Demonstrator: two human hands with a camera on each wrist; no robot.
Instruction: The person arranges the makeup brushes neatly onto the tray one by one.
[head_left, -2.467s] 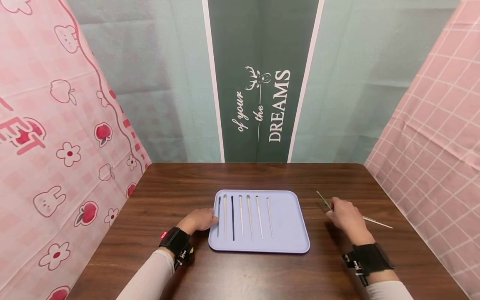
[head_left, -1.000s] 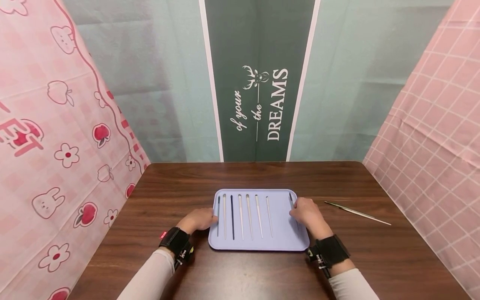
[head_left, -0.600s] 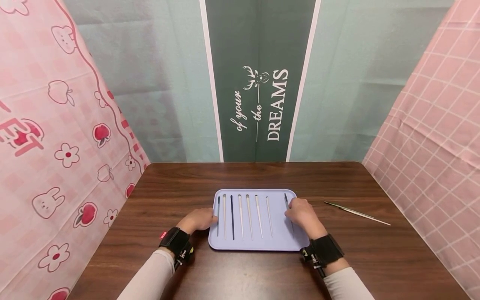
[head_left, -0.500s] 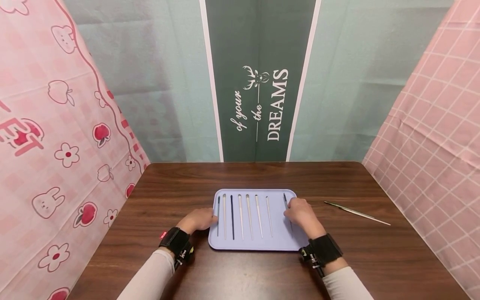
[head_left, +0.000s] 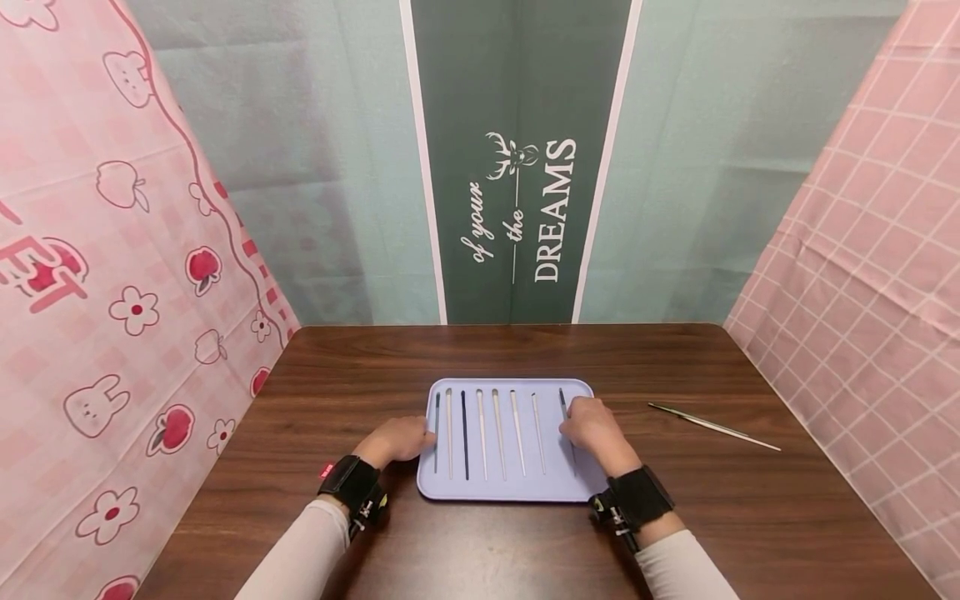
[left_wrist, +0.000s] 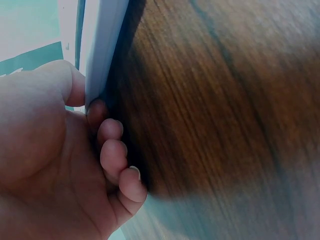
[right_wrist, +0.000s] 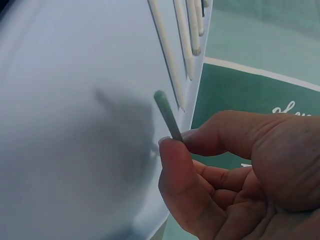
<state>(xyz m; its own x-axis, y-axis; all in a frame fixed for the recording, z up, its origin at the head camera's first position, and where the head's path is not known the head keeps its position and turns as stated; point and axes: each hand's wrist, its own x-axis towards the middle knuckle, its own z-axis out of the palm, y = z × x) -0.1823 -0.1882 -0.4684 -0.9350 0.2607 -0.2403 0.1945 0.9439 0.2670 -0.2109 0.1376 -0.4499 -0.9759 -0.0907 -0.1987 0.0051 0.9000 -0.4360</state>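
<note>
My left hand (head_left: 397,439) grips the left rim of a lilac tray (head_left: 517,492). In the left wrist view the thumb lies over the tray's edge (left_wrist: 102,45) and the fingers curl against its outer side. Above the tray's right part, my right hand (head_left: 592,423) pinches a slim grey-green makeup brush (head_left: 563,403) between thumb and forefinger. One end of that brush (right_wrist: 168,115) sticks out past the fingertips in the right wrist view, over its shadow on the tray. To its left, several slim brushes lie side by side, among them a dark blue brush (head_left: 466,437) and a pale brush (head_left: 538,433).
Two more brushes, a green brush (head_left: 671,409) and a pale brush (head_left: 731,432), lie crossed over each other on the brown wooden table (head_left: 712,517), right of the tray. Pink cloths hang at both sides and a green printed curtain (head_left: 517,75) behind.
My right hand has come from the brushes on the right over to the tray with the grey-green brush, then shifted further left, nearer the row. My left hand has stayed at the rim.
</note>
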